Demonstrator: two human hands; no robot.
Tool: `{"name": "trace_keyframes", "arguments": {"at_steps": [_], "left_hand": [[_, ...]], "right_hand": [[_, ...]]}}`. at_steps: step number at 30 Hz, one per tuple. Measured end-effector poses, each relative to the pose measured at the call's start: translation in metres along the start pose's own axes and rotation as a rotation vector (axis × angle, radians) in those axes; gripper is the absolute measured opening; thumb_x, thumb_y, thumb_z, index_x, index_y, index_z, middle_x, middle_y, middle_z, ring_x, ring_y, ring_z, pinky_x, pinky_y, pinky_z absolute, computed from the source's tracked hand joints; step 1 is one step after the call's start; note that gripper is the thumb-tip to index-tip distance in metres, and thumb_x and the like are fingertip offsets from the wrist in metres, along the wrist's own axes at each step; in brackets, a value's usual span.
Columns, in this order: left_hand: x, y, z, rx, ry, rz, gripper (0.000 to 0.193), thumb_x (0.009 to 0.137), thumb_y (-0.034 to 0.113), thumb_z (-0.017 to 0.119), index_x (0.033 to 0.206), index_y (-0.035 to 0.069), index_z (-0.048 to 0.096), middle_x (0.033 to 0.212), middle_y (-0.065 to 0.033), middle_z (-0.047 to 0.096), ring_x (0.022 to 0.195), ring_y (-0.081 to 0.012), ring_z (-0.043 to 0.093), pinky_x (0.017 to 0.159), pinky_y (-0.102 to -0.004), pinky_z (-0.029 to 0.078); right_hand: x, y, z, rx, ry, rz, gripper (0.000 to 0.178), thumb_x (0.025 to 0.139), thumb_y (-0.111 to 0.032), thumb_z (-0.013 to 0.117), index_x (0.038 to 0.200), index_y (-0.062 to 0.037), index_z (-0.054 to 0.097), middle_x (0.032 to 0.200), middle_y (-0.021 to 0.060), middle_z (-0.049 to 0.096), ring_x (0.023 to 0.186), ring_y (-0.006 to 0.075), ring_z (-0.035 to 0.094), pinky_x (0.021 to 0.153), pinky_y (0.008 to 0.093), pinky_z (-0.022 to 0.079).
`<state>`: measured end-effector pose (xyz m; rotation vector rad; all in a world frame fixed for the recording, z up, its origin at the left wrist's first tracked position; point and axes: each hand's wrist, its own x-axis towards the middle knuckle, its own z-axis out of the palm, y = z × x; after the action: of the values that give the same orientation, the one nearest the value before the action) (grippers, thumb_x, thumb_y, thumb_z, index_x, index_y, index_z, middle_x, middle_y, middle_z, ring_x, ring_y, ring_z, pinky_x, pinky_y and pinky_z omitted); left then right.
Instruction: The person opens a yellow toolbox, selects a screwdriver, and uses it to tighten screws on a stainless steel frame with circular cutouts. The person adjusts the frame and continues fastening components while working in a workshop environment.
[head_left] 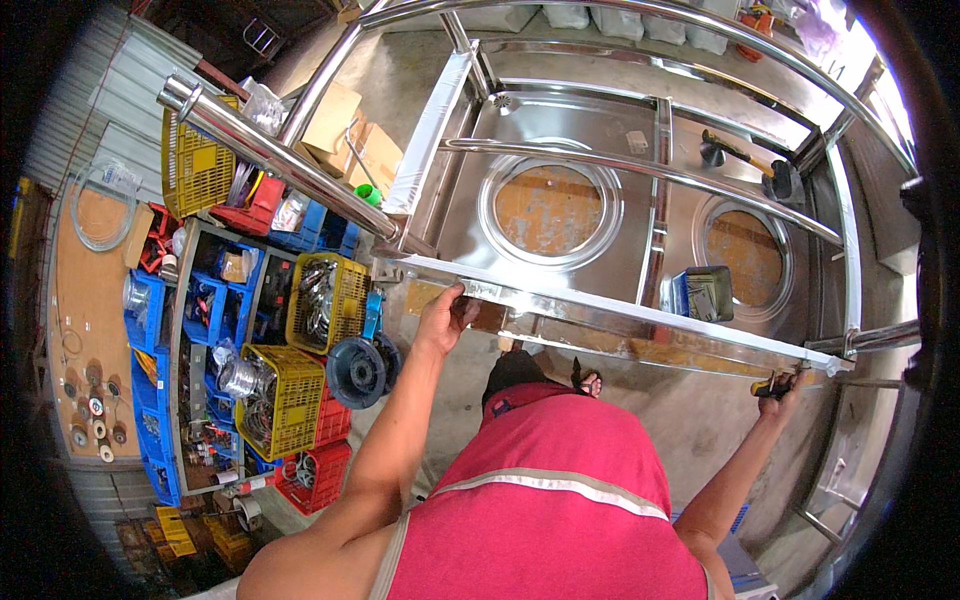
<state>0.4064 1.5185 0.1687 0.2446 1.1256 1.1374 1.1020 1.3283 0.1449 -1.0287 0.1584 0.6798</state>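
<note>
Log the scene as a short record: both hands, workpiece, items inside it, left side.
Left hand: fingers at the front rail, near its left end
Right hand: holding a small yellow-and-black tool near the rail's right end
Workpiece: shiny metal tube frame around a panel with two ring-shaped features
Inside frame: square tin, open at the top
Left side: yellow basket of metal parts; dark wheel

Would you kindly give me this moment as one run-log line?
left hand: at front rail, toward its left end | right hand: holding yellow-and-black tool near rail's right end | blue-sided container: beyond rail
</note>
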Motion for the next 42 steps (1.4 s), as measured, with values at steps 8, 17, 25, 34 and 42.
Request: {"name": "trace_keyframes", "arguments": {"at_steps": [8, 17, 25, 34, 42], "left_hand": [[-0.003, 0.009, 0.003, 0.089, -0.019, -0.014, 0.031, 0.095, 0.021, 0.073, 0.117, 0.001, 0.067, 0.103, -0.0124, 0.074, 0.084, -0.0208, 0.074, 0.071, -0.0307, 0.064], [-0.006, 0.021, 0.002, 0.215, -0.083, 0.037, 0.028, 0.099, 0.020, 0.066, 0.119, 0.001, 0.065, 0.111, -0.0110, 0.072, 0.098, -0.0244, 0.073, 0.083, -0.0352, 0.064], [-0.006, 0.039, 0.005, 0.253, -0.163, -0.056, 0.028, 0.101, 0.018, 0.062, 0.119, -0.004, 0.064, 0.111, -0.0175, 0.072, 0.098, -0.0277, 0.074, 0.081, -0.0343, 0.064], [0.006, 0.060, 0.002, 0.209, -0.267, -0.265, 0.027, 0.101, 0.014, 0.062, 0.121, -0.003, 0.063, 0.114, -0.0200, 0.071, 0.100, -0.0307, 0.074, 0.083, -0.0372, 0.066], [0.038, 0.077, -0.007, 0.175, -0.405, -0.551, 0.021, 0.102, 0.019, 0.065, 0.114, 0.002, 0.063, 0.106, -0.0142, 0.070, 0.096, -0.0273, 0.073, 0.080, -0.0385, 0.067]], "right_hand": [[-0.003, -0.002, 0.001, 0.013, -0.025, 0.036, 0.024, 0.098, -0.041, 0.071, 0.101, -0.0178, 0.069, 0.079, -0.0054, 0.067, 0.069, 0.0102, 0.060, 0.065, 0.0294, 0.053], [-0.007, 0.001, 0.017, 0.071, 0.078, 0.020, 0.031, 0.099, -0.042, 0.070, 0.115, -0.0157, 0.070, 0.085, -0.0029, 0.070, 0.070, 0.0109, 0.059, 0.063, 0.0306, 0.051], [-0.002, 0.002, -0.041, -0.182, 0.185, -0.014, 0.040, 0.097, -0.044, 0.070, 0.120, -0.0104, 0.068, 0.105, 0.0018, 0.072, 0.061, 0.0099, 0.050, 0.058, 0.0264, 0.046], [-0.201, 0.107, -0.026, -0.518, 0.354, -0.395, 0.038, 0.093, -0.010, 0.070, 0.129, -0.0039, 0.061, 0.100, 0.0085, 0.074, 0.056, 0.0080, 0.048, 0.048, 0.0244, 0.044], [-0.433, 0.272, 0.174, -0.549, -0.194, -0.265, 0.022, 0.094, -0.016, 0.077, 0.112, -0.0031, 0.072, 0.092, 0.0014, 0.071, 0.072, 0.0057, 0.059, 0.055, 0.0213, 0.045]]}}
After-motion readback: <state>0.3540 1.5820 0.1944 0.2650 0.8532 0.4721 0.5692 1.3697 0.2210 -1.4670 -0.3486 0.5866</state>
